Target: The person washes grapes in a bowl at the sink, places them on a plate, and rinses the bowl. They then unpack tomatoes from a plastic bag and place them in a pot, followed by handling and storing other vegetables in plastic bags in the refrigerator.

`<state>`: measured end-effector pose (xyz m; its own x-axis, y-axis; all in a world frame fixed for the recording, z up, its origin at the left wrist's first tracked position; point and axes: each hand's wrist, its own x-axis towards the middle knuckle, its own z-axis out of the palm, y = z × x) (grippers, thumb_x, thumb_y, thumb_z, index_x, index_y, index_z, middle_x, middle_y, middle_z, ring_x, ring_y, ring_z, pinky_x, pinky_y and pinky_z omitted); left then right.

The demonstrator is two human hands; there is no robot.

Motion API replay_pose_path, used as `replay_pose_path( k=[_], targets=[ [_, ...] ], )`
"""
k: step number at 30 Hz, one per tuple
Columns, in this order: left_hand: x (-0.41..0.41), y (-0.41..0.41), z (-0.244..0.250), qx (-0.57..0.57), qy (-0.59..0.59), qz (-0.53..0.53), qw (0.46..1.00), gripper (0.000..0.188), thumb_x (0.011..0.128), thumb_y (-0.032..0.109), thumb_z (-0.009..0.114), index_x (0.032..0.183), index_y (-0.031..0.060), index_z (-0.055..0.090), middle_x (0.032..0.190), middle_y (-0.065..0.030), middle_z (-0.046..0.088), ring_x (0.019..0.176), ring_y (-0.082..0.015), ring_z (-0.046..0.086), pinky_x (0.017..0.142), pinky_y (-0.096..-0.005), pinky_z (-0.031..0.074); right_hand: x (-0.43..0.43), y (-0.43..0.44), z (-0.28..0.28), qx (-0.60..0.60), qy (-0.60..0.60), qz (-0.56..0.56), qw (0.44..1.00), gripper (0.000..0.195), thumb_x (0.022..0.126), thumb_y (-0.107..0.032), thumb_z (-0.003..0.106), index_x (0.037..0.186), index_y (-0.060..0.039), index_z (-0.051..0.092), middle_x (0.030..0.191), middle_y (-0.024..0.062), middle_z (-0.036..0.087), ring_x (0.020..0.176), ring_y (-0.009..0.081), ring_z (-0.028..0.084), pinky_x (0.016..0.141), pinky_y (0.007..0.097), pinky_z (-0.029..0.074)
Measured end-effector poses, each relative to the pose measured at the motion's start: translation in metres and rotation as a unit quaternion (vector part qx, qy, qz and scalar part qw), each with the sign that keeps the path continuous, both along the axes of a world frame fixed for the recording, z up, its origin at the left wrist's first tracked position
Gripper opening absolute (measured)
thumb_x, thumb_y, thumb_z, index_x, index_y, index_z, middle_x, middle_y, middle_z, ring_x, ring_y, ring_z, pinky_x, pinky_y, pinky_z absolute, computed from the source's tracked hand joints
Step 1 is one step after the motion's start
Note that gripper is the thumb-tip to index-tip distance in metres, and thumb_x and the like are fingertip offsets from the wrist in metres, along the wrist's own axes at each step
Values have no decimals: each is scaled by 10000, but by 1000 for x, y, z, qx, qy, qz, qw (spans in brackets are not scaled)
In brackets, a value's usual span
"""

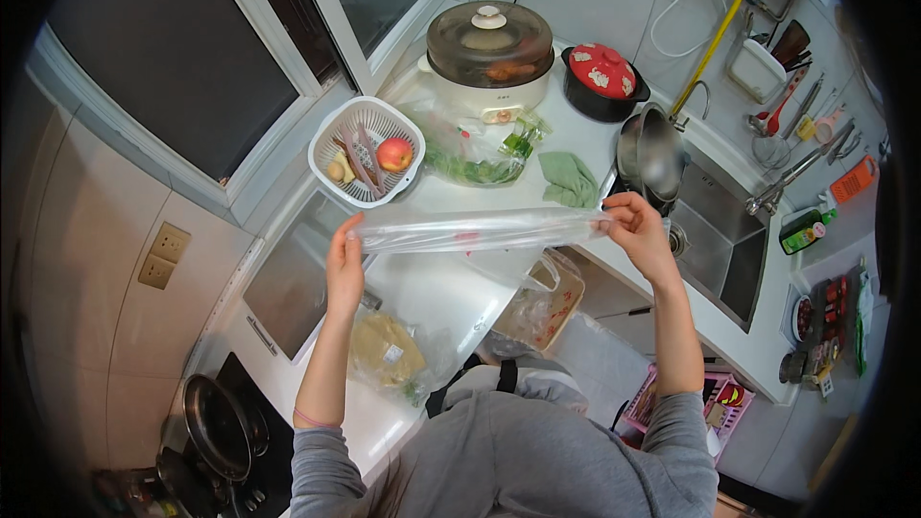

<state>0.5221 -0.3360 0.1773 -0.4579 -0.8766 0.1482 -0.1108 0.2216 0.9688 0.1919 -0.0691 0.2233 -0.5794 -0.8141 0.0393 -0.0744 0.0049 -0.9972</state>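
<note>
A clear plastic bag [482, 230] is stretched in a long flat band between my two hands, above the white counter. My left hand [346, 259] pinches its left end between thumb and fingers. The right end is held by the fingertips of my right hand [637, 234]. Beyond the band lie a plastic bag of leafy greens [482, 165] and a green cloth [568, 180]. A white colander basket [327, 126] with an apple [395, 155] and other items stands beyond my left hand. Nearer my body, a bag with yellowish flat food [387, 349] rests on the counter.
An electric steamer [489, 57] and a black pot with red lid [601, 79] stand at the back. Metal bowls [651, 151] sit beside the sink [727, 230] at right. A lidded bin or box [568, 295] is below the counter edge; pans [216, 428] are lower left.
</note>
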Motion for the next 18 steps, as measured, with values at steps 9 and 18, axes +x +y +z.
replay_pose_path(
  k=[9,18],
  targets=[
    [40,52,-91,144,0,40,989,428,995,252,371,1393,97,345,1227,-108,502,940,-164,587,763,-290,507,-1,15,-65,3,-3,3,1000,106,870,27,518,968,-2,546,911,58,618,797,111,609,742,237,492],
    [58,82,-167,271,-108,-9,957,580,910,124,554,1391,-11,260,1189,-165,476,860,-220,619,722,-304,545,17,37,-175,242,353,53,902,592,714,-101,683,1256,-14,461,1230,230,504,1060,331,544,905,380,449]
  ],
)
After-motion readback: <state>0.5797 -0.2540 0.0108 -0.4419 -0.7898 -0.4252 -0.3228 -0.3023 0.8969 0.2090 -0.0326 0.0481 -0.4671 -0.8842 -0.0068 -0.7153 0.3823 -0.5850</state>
